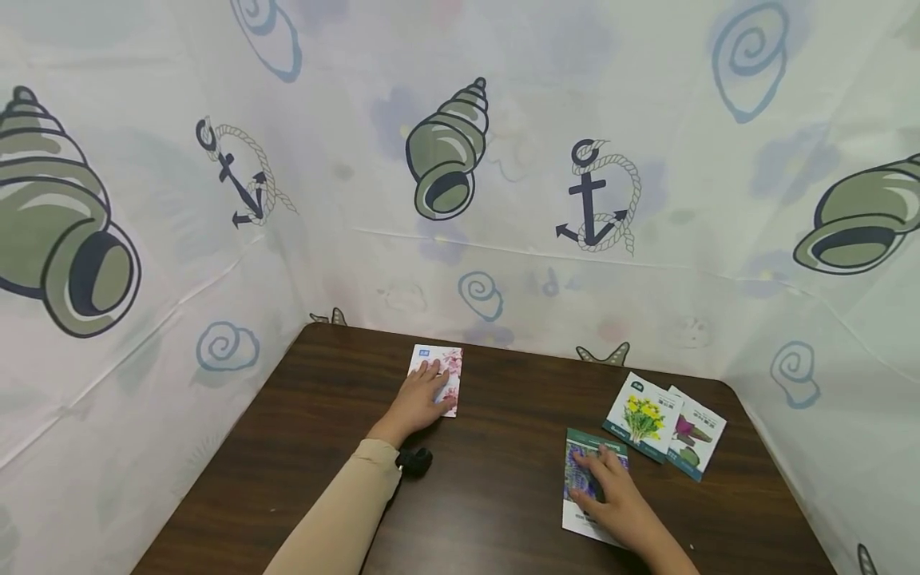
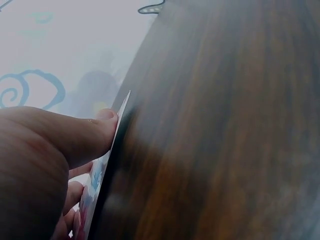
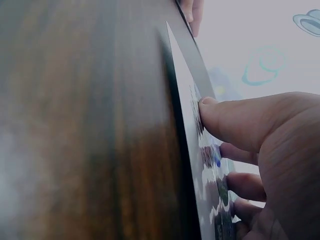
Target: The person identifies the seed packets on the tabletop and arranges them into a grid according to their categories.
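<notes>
Closest in, the right hand point(image 1: 620, 497) is spread over the purple packet point(image 1: 580, 481), which lies on the table point(image 1: 503, 423), its green band at the far end. Fingers apart here, thumb out to one side, the tips touching the printed face; nothing clamped. Under the near thumb, the right wrist view gives us a dark line along the packet's edge, and I can't tell whether that edge touches the wood.

Across to the left, a beige sleeve point(image 1: 345, 503) reaches in, a black device point(image 1: 414, 461) at its cuff. Over on the right, just beyond the right hand, there's the yellow-flower packet point(image 1: 643, 417), its side lapping over a white packet point(image 1: 697, 435).

Up the table goes the left hand point(image 1: 417, 401), and it's on the pink packet point(image 1: 453, 363), near the far edge! Fingers straight and a little apart, thumb towards the right side, resting on the face with no pinch round it.

Behind it all hangs the cloth point(image 1: 517, 279), printed with shells point(image 1: 446, 152) and anchors point(image 1: 591, 200).
</notes>
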Demonstrator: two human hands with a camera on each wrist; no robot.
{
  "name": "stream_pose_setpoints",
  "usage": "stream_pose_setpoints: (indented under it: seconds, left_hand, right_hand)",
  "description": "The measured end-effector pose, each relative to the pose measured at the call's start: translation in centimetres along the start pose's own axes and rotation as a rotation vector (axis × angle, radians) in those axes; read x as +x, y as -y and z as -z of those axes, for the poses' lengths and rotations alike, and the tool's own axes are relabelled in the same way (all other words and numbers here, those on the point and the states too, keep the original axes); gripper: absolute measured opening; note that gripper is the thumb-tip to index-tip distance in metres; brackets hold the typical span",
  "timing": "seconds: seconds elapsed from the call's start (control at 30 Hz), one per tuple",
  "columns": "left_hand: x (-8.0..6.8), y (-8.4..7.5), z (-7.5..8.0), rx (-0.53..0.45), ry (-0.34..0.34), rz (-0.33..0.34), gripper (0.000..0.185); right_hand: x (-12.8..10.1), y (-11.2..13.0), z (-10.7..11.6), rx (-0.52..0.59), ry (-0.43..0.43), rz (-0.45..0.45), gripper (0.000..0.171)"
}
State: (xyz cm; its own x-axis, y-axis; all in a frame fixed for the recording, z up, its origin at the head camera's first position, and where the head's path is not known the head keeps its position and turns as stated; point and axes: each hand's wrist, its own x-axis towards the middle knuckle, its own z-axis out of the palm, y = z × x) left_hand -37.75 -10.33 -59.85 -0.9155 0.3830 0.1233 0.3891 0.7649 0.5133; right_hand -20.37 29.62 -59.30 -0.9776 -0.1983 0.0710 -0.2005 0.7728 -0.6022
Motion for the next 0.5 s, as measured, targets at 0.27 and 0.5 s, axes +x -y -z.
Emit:
stream_pose_setpoints:
  seconds: [0.27, 0.5]
  left_hand:
    - [0.1, 0.6, -0.3, -0.012, -0.013, -0.017, 0.07]
    - [-0.1, 0.1, -0.1, 0.003, 0.007, 0.0, 0.069]
  right_hand:
    - [1.6, -0.4, 0.1, 0.052, 0.083, -0.023, 0.069]
    - [3.4, -0.3, -0.3, 0.062, 0.079, 0.021, 0.069]
